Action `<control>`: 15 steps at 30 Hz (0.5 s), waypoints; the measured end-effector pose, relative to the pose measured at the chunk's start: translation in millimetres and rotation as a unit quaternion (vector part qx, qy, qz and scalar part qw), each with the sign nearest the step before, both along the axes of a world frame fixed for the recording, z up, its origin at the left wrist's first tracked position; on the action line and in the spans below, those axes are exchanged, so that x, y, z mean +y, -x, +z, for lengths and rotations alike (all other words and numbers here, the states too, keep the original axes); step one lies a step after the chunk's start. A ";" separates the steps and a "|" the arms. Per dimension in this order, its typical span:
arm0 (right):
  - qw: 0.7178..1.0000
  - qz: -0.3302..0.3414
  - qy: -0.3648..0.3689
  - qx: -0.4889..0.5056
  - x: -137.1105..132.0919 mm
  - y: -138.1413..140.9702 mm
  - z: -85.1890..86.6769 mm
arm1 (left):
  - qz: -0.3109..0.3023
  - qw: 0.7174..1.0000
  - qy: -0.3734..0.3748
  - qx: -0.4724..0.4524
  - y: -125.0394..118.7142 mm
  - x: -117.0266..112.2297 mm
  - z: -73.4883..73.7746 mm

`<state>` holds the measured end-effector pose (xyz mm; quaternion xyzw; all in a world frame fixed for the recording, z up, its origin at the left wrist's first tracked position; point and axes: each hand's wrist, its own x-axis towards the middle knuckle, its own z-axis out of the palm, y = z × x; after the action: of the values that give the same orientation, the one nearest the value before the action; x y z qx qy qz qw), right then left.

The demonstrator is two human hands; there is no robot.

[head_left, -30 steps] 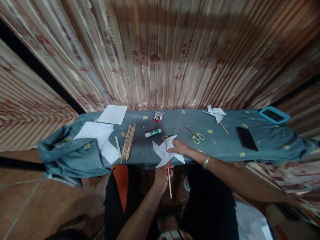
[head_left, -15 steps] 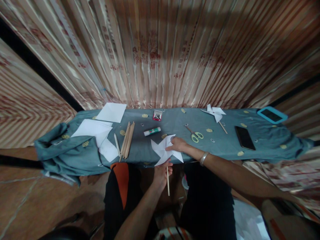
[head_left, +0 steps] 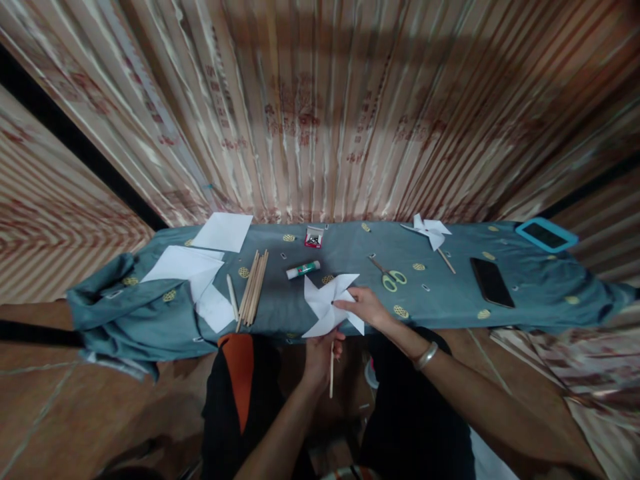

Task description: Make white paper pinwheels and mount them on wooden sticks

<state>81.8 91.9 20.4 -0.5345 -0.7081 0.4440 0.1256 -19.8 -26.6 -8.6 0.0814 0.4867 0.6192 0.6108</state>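
Note:
A white paper pinwheel (head_left: 320,307) on a thin wooden stick (head_left: 331,380) is held at the front edge of the cloth-covered table. My left hand (head_left: 320,353) is closed round the stick just below the blades, and the stick's lower end sticks out beneath it. From the right, my right hand (head_left: 367,307) reaches onto the pinwheel, its fingers bent at the paper near the dark centre. The upper part of the stick is hidden behind the blades.
Wooden sticks (head_left: 253,288), a white pencil-like stick (head_left: 232,297) and paper sheets (head_left: 223,231) lie left. Behind are a glue stick (head_left: 303,269) and a red box of pins (head_left: 314,237). Scissors (head_left: 388,275), another pinwheel (head_left: 430,232), a phone (head_left: 492,283) and a blue-framed tablet (head_left: 547,235) lie right.
My right hand has shifted slightly right and down, its fingers still at the pinwheel's centre. The pinwheel has turned a little, and my left hand keeps hold of its stick.

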 end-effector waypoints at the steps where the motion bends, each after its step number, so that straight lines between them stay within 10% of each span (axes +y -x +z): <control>1: 0.999 -0.014 0.000 0.035 -5.0 -1.6 1.0 | -0.005 1.000 -0.009 0.015 0.8 0.8 1.4; 9: 0.957 -0.150 -0.139 0.207 -46.3 -14.1 39.2 | -0.013 1.000 0.004 -0.005 12.0 -4.0 24.4; 15: 0.871 0.011 -0.459 0.174 -67.0 -35.6 87.1 | 0.099 0.990 -0.011 0.101 44.3 -17.9 61.5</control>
<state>117.4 24.9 107.5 -0.3229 -0.8049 0.1561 0.4727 -64.1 -44.5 52.9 0.1022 0.5446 0.6705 0.4934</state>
